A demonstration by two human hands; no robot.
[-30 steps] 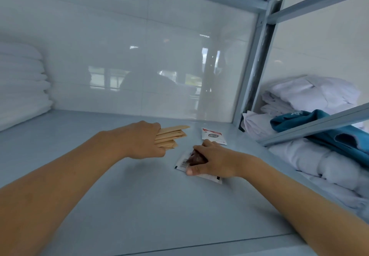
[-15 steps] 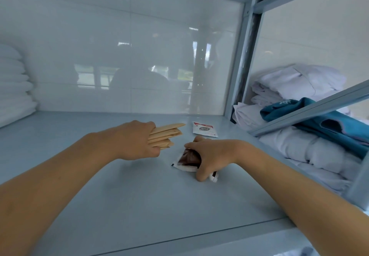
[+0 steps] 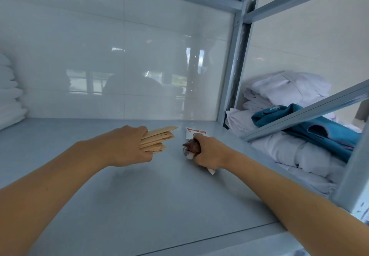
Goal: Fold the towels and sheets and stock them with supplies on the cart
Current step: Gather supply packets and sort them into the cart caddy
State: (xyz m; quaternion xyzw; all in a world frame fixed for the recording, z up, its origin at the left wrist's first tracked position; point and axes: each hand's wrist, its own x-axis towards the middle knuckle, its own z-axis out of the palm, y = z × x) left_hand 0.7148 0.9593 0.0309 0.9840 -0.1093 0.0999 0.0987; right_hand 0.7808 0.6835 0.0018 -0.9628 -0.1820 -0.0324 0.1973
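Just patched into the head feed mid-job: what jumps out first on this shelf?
Two bare hands meet at mid-shelf: the left hand holds a fan of tan paper sleeves, and the right hand has its grip closed round a crumpled brown sachet. Just behind them a white-and-red packet lies flat on the grey shelf. Past the right-hand post, a teal cloth drapes over piled white linen.

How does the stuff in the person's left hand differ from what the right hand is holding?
The left hand holds tan packets, flat, stiff and fanned out; the right hand grips a brown-and-white sachet, crumpled and bunched in its fist. The tan packets are several, sticking out past the fingers; the sachet is mostly covered. Both are held just over the shelf.
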